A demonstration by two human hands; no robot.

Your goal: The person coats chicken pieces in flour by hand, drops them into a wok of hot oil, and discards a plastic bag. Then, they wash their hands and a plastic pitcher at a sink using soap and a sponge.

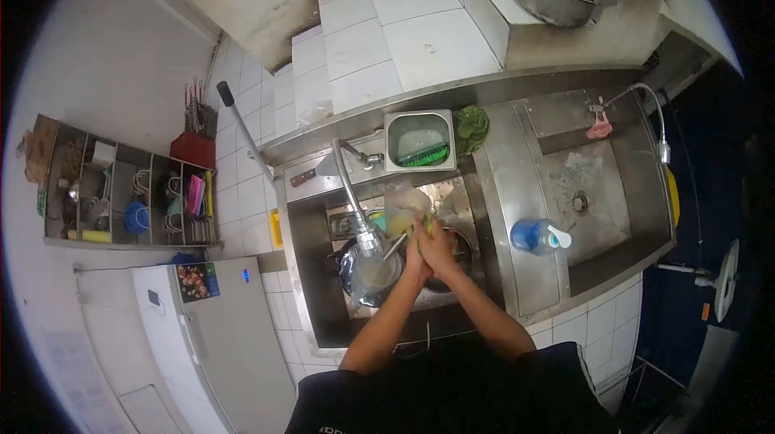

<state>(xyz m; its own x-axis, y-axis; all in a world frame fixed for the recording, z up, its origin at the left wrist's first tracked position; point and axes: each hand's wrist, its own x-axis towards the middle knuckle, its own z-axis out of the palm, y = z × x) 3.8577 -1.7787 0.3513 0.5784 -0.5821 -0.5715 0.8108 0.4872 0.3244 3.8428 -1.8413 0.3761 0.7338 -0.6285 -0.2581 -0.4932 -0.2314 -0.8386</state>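
My left hand [415, 255] and my right hand [438, 249] are pressed together over the left sink basin [311, 293]. Between the palms shows a small yellow-green thing [429, 224], mostly hidden by my fingers; it looks like a sponge, but I cannot be sure. Just left of the hands hangs the head of a spring-hose faucet [369, 240]. Below it a shiny metal pot or bowl [349, 276] lies in the basin. A whitish, see-through thing [401, 201] sits beyond my fingertips, near a dark round pan [462, 250] on the right.
Behind the basin, a steel container [420, 121] holds a green brush [423, 155] beside a green mesh cloth [471, 129]. A cleaver [316, 172] lies on the left ledge. A blue pump bottle [529, 235] stands right, near a second basin [609, 212].
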